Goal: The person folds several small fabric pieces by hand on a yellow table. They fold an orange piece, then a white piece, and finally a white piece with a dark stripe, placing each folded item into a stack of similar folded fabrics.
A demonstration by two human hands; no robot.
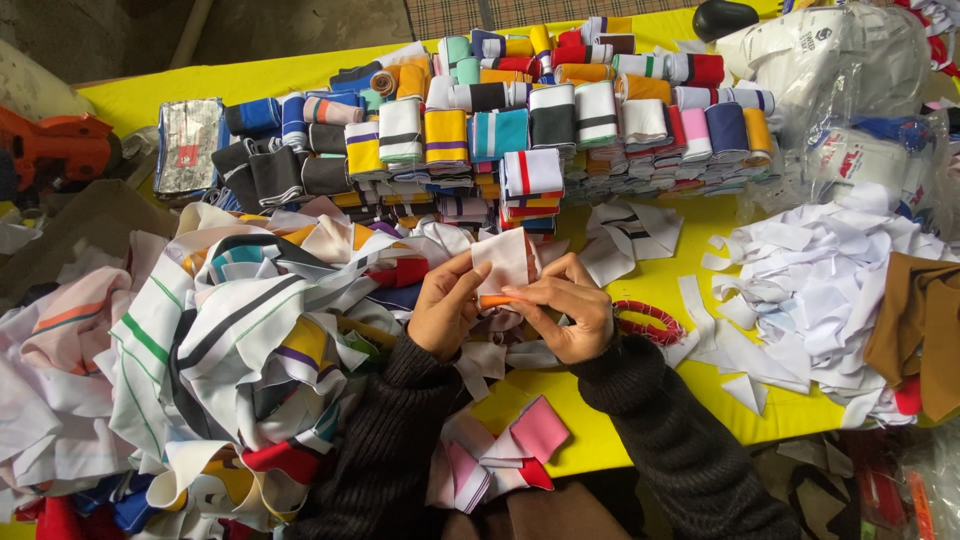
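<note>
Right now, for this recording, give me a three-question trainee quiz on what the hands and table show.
1. True or false: both hands grip one small fabric piece.
2. The table is: A) yellow B) grey C) blue.
3. What lies just right of the right hand?

Key: 1. True; the left hand and right hand pinch a white piece with an orange edge. 2. A. 3. Red-handled scissors, beside white fabric scraps.

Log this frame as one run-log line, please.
left hand: pinching pale pink fabric piece | right hand: gripping same piece, orange edge | surface: yellow table | behind: folded striped stacks
</note>
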